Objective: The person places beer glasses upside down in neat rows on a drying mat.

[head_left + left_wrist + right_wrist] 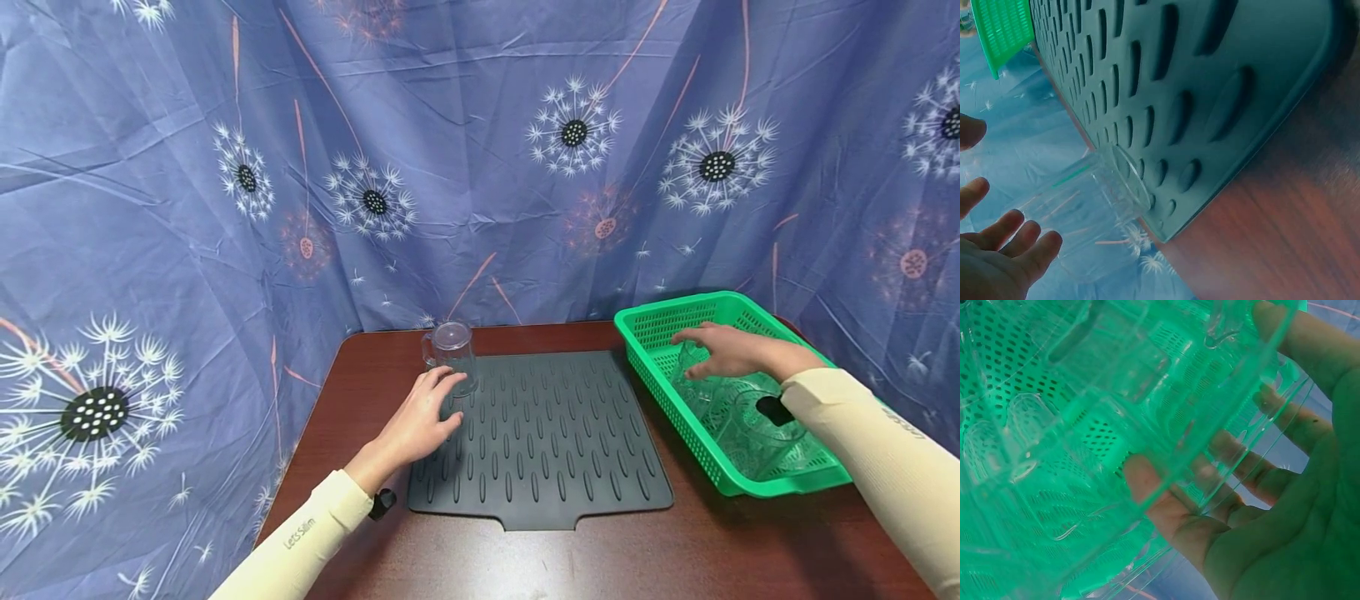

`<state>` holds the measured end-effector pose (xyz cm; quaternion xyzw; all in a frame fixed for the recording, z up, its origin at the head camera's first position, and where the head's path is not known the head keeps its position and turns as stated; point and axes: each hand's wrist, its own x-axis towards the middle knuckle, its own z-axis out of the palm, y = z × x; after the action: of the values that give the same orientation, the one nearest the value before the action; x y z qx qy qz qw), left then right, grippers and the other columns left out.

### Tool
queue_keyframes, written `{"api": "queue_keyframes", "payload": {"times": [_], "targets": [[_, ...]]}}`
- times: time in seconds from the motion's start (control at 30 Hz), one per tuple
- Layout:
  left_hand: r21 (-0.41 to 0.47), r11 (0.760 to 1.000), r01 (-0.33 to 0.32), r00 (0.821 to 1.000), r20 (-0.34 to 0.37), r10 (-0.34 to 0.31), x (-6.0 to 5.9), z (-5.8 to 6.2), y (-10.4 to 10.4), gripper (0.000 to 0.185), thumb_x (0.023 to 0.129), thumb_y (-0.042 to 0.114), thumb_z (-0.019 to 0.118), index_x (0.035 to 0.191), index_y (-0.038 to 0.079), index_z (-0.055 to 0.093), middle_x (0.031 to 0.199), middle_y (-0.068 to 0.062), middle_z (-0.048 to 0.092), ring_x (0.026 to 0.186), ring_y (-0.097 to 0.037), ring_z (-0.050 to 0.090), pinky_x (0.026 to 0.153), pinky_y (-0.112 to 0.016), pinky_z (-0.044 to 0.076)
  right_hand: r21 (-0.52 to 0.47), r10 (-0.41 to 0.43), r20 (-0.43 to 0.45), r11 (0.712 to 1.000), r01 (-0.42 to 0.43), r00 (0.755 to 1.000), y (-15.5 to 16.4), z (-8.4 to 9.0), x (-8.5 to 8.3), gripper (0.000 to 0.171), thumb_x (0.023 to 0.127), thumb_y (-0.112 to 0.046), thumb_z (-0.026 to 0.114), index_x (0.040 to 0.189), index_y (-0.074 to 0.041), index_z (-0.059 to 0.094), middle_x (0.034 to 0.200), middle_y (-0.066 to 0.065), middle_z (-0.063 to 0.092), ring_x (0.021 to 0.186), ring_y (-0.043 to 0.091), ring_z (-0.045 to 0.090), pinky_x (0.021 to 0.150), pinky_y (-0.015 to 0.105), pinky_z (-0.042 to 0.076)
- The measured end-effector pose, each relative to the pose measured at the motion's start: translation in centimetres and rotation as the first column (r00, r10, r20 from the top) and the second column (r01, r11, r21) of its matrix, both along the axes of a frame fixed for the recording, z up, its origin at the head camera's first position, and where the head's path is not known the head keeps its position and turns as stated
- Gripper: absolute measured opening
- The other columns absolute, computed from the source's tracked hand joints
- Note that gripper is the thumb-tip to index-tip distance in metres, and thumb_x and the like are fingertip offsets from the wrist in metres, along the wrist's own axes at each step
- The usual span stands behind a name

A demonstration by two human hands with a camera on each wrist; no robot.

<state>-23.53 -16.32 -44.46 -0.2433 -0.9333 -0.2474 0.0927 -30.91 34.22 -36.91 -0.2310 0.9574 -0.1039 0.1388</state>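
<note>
A clear glass mug (453, 357) stands upside down on the far left corner of a dark grey ribbed mat (555, 450). My left hand (442, 402) hovers just in front of it with relaxed fingers. In the left wrist view that hand (997, 244) is spread and slightly apart from the mug (1104, 200). My right hand (712, 346) reaches into a green plastic basket (675, 308) of several clear glasses. In the right wrist view its fingers (1147, 481) and thumb wrap a clear glass (1116, 425).
The mat (1210, 75) lies on a dark brown wooden table (375, 358), with the basket (1000, 28) to its right. A blue cloth with a dandelion print (480, 167) hangs close behind and at both sides. Bare tabletop (525, 567) runs along the near edge.
</note>
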Motion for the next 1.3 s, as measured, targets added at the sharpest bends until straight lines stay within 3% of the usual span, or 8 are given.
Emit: {"api": "queue_keyframes", "payload": {"times": [0.27, 0.53, 0.87, 1.3], "targets": [[-0.014, 1.0, 0.004, 1.0, 0.031, -0.003, 1.1, -0.9, 0.1, 0.058, 0.09, 0.023, 0.072, 0.145, 0.017, 0.053, 0.149, -0.012, 0.046, 0.138, -0.031, 0.043, 0.107, -0.05, 0.043, -0.015, 0.001, 0.034, 1.0, 0.0, 0.999, 0.1, 0.0, 0.0, 0.067, 0.091, -0.032, 0.075, 0.143, -0.001, 0.049, 0.137, 0.033, 0.05, 0.116, 0.047, 0.057, 0.084, 0.055, 0.051], [-0.043, 0.999, 0.029, 0.994, 0.102, -0.024, 1.9, -2.0, 0.2, 0.06, 0.091, 0.025, 0.073, 0.146, 0.016, 0.052, 0.148, -0.016, 0.047, 0.135, -0.034, 0.046, 0.105, -0.053, 0.045, -0.016, 0.001, 0.046, 1.0, 0.0, 0.999, 0.1, 0.2, 0.1, 0.069, 0.09, -0.035, 0.075, 0.142, 0.001, 0.049, 0.135, 0.034, 0.05, 0.117, 0.05, 0.056, 0.085, 0.056, 0.051], [-0.074, 0.996, 0.048, 0.991, 0.132, -0.038, 2.8, -3.4, 0.3, 0.063, 0.089, 0.029, 0.073, 0.146, 0.015, 0.051, 0.144, -0.012, 0.051, 0.136, -0.032, 0.047, 0.106, -0.052, 0.045, -0.037, 0.007, 0.012, 0.999, -0.006, 1.0, 0.3, -0.1, -0.2, 0.067, 0.088, -0.037, 0.077, 0.139, 0.0, 0.053, 0.133, 0.03, 0.054, 0.117, 0.049, 0.056, 0.085, 0.055, 0.051], [-0.154, 0.985, 0.072, 0.97, 0.242, -0.033, 3.1, -5.4, 0.2, 0.063, 0.089, 0.031, 0.074, 0.145, 0.013, 0.053, 0.148, -0.016, 0.048, 0.139, -0.033, 0.041, 0.106, -0.053, 0.044, -0.042, -0.007, 0.022, 0.999, 0.008, 1.0, 0.2, -0.1, 0.0, 0.065, 0.09, -0.037, 0.075, 0.139, 0.0, 0.053, 0.134, 0.03, 0.053, 0.119, 0.05, 0.055, 0.083, 0.054, 0.053]]}}
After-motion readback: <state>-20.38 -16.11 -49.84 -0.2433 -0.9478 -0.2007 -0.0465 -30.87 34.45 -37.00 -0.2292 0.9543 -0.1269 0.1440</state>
